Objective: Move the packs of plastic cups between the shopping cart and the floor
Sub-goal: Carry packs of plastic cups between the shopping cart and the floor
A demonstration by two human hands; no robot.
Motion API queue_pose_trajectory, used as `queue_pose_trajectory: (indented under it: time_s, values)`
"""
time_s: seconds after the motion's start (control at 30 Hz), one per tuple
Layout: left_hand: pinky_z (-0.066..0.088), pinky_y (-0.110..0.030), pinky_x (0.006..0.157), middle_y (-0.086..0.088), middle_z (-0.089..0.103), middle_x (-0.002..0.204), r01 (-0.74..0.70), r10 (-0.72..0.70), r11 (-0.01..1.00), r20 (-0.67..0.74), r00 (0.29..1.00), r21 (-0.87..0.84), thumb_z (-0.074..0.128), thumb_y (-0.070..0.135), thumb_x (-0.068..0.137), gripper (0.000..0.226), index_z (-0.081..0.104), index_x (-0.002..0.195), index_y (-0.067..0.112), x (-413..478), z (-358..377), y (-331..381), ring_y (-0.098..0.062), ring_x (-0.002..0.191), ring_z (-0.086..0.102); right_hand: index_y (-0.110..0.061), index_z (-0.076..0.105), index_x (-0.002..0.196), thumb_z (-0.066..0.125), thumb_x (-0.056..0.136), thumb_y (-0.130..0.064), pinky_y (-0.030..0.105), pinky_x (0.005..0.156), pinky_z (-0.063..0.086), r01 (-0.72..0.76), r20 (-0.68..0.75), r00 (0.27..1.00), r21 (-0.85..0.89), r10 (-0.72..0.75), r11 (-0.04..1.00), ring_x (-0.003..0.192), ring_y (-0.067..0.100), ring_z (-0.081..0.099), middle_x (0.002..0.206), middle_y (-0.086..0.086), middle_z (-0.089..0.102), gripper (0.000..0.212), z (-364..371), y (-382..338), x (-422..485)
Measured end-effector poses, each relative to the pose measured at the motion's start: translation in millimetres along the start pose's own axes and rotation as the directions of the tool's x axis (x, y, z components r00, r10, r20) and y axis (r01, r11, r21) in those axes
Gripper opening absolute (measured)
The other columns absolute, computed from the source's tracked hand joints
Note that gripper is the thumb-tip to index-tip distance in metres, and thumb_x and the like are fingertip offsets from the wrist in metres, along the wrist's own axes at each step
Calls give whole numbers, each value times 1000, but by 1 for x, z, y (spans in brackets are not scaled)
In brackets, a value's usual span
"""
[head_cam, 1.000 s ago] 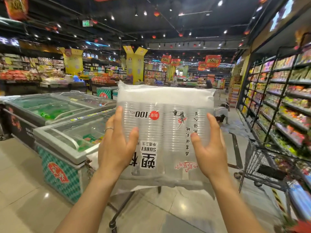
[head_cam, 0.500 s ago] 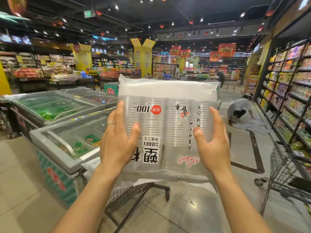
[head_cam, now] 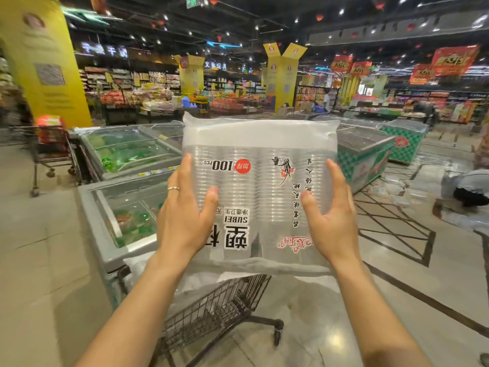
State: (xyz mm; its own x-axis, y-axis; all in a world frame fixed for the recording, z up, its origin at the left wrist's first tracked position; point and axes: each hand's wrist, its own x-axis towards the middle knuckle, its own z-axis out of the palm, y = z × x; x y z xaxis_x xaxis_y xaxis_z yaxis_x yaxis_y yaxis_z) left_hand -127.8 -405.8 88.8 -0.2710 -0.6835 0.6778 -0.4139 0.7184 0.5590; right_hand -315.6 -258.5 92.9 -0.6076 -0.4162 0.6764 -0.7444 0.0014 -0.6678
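A clear pack of plastic cups (head_cam: 260, 186), printed upside down with "100 PCS", is held up at chest height between both hands. My left hand (head_cam: 182, 215), with a ring on one finger, grips its left side, thumb on the front. My right hand (head_cam: 332, 215) grips the right side the same way. Below the pack stands the wire shopping cart (head_cam: 211, 311), with more white plastic packaging (head_cam: 190, 284) showing in its basket under my left forearm.
Glass-topped chest freezers (head_cam: 124, 157) line the left side, close behind the cart, and others (head_cam: 362, 149) stand to the right. A second cart (head_cam: 50, 152) stands far left. A person crouches on the floor (head_cam: 468, 186) at the right. Tiled floor opens to the right.
My view has swung left and down, bringing the shopping cart's basket into view under the pack. Both hands keep the same hold on the pack.
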Motion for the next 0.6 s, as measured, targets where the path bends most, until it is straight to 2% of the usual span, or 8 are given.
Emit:
queue_pose_trajectory:
  time_s: [0.1, 0.3, 0.47, 0.6]
  values:
    - [32, -44, 109, -2, 18, 163, 22, -22, 999, -1, 1000, 32, 36, 51, 92, 75, 7, 157, 28, 16, 32, -9, -20, 146, 22, -39, 30, 148, 61, 93, -31, 24, 105, 26, 7, 34, 999, 12, -8, 1000, 128, -7, 28, 151, -11, 35, 64, 18, 32, 29]
    - [37, -45, 103, -5, 22, 161, 78, -77, 995, -20, 997, 63, 37, 49, 92, 74, 8, 157, 28, 61, 89, -38, -25, 139, 33, -38, 30, 149, 62, 93, -31, 23, 105, 23, 0, 84, 996, 22, -2, 1000, 129, -6, 28, 152, -10, 35, 64, 71, 83, 83]
    - [34, -47, 106, -4, 18, 162, 113, -112, 992, -15, 994, 65, 37, 50, 97, 71, 5, 157, 30, 107, 144, -85, -24, 143, 27, -44, 28, 147, 60, 93, -33, 25, 105, 24, -13, 123, 992, 21, 10, 1000, 128, -9, 26, 153, -14, 31, 64, 131, 122, 128]
    - [35, -46, 104, -8, 22, 161, 172, -172, 984, 8, 985, 50, 36, 51, 92, 74, 6, 157, 28, 146, 192, -134, -29, 141, 31, -41, 28, 149, 54, 96, -38, 25, 108, 21, 5, 171, 985, -20, -2, 1000, 139, 0, 25, 155, -12, 29, 60, 189, 154, 168]
